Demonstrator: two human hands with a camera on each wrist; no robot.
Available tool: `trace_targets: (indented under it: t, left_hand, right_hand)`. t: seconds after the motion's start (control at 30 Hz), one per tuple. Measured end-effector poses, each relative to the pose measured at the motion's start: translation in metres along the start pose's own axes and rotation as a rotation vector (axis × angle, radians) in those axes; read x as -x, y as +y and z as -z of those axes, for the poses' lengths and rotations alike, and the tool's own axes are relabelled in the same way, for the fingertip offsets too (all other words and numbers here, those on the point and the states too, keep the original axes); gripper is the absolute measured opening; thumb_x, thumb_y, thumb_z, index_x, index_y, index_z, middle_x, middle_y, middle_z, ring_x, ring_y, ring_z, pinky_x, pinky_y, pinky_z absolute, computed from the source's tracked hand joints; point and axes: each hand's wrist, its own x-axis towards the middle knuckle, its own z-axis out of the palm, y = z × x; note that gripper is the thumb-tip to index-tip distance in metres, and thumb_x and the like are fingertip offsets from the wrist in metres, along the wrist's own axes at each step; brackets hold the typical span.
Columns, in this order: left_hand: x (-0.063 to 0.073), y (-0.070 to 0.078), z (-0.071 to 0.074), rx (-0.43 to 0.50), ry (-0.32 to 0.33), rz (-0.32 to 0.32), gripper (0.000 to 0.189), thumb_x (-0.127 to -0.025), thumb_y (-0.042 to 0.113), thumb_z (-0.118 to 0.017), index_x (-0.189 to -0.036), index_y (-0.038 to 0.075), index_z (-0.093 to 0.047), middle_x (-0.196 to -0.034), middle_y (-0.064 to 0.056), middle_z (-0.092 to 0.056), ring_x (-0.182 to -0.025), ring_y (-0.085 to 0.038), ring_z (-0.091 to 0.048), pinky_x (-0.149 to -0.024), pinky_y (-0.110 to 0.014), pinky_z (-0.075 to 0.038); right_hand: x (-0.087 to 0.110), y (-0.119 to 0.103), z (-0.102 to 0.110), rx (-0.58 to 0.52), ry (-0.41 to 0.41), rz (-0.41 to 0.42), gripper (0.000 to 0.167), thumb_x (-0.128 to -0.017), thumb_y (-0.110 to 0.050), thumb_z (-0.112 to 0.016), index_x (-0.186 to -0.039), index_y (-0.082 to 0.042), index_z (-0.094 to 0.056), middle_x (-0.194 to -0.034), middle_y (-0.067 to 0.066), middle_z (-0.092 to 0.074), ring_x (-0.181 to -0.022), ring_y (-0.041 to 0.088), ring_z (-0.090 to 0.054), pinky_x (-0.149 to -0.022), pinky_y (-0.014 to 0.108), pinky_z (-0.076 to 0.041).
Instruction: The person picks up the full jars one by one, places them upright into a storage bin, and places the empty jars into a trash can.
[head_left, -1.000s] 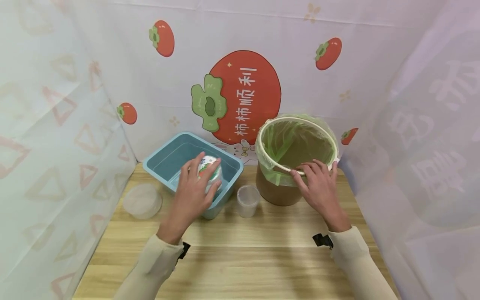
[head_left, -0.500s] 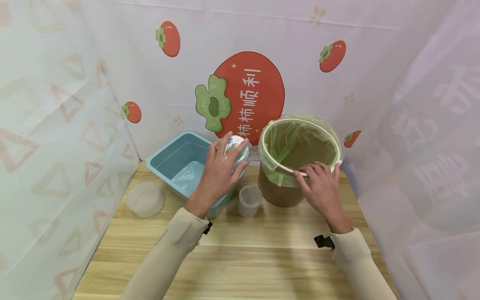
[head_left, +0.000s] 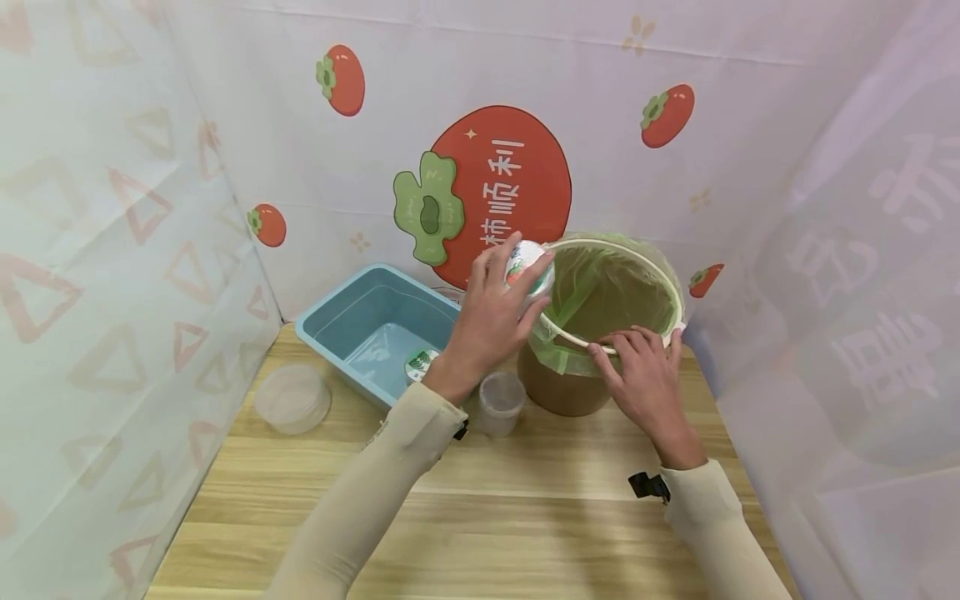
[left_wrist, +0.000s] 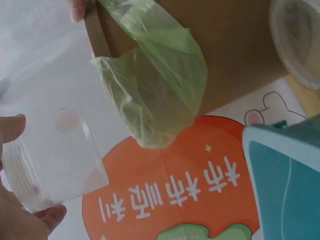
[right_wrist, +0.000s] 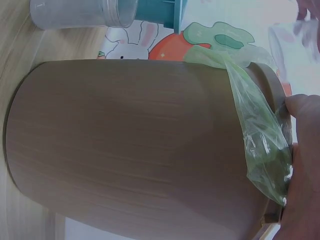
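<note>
My left hand holds a clear plastic jar with a white printed lid, up at the left rim of the brown trash bin. In the left wrist view, the jar lies tilted between thumb and fingers, and its see-through body looks empty. A light green bag lines the bin and hangs over its edge. My right hand grips the front of the bin's rim, thumb outside and fingers over the top. The right wrist view has the thumb pressed against the rim beside the bag.
A blue basin stands to the left of the bin, with another printed round lid inside. A small clear cup stands between them. Farther left lies a round clear container. A printed cloth wall rises behind.
My left hand has lifted the jar out of the basin and carried it right to the bin's rim. The right hand stays on the rim. The other lid in the basin has come into view.
</note>
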Motion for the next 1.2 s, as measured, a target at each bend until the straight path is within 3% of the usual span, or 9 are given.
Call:
trace_targets:
  t: [0.33, 0.7, 0.77, 1.0, 1.2]
  left_hand:
    - [-0.024, 0.018, -0.022, -0.068, -0.048, -0.042, 0.063, -0.111, 0.045, -0.061, -0.169, 0.030, -0.042, -0.176, -0.018, -0.029, -0.154, -0.035, -0.033, -0.129, -0.048, -0.034]
    - [-0.032, 0.019, -0.056, 0.028, -0.101, -0.057, 0.063, -0.110, 0.043, -0.064, -0.168, 0.030, -0.043, -0.176, -0.016, -0.028, -0.159, -0.036, -0.030, -0.130, -0.046, -0.036]
    - [-0.034, 0.018, -0.060, 0.049, -0.133, -0.046, 0.064, -0.110, 0.043, -0.063, -0.169, 0.030, -0.042, -0.177, -0.016, -0.026, -0.160, -0.037, -0.028, -0.129, -0.047, -0.039]
    - [-0.040, 0.015, -0.067, 0.085, -0.284, -0.020, 0.064, -0.112, 0.043, -0.060, -0.171, 0.033, -0.037, -0.180, -0.011, -0.020, -0.166, -0.034, -0.020, -0.133, -0.047, -0.033]
    - [-0.042, 0.015, -0.070, 0.081, -0.388, 0.010, 0.065, -0.111, 0.046, -0.060, -0.171, 0.035, -0.036, -0.181, -0.009, -0.022, -0.164, -0.035, -0.028, -0.125, -0.049, -0.046]
  right_hand:
    - [0.001, 0.002, 0.000, 0.011, -0.004, -0.001, 0.041, -0.110, -0.046, -0.062, -0.114, -0.009, -0.079, -0.125, 0.019, -0.076, -0.137, 0.048, -0.055, -0.126, 0.084, -0.002]
    - [0.000, 0.001, -0.001, 0.023, 0.004, 0.012, 0.039, -0.109, -0.045, -0.064, -0.115, -0.010, -0.080, -0.124, 0.018, -0.076, -0.136, 0.047, -0.057, -0.125, 0.084, -0.004]
    - [0.000, 0.002, -0.001, 0.024, 0.005, 0.009, 0.039, -0.109, -0.045, -0.064, -0.115, -0.010, -0.080, -0.124, 0.018, -0.076, -0.136, 0.047, -0.057, -0.125, 0.084, -0.004]
    - [0.000, 0.002, -0.002, 0.022, 0.003, 0.005, 0.041, -0.110, -0.046, -0.062, -0.115, -0.009, -0.080, -0.125, 0.019, -0.076, -0.136, 0.047, -0.056, -0.126, 0.084, -0.003]
    - [0.000, 0.002, -0.002, 0.021, -0.002, 0.008, 0.041, -0.110, -0.045, -0.062, -0.115, -0.008, -0.079, -0.125, 0.020, -0.075, -0.136, 0.048, -0.056, -0.125, 0.084, -0.004]
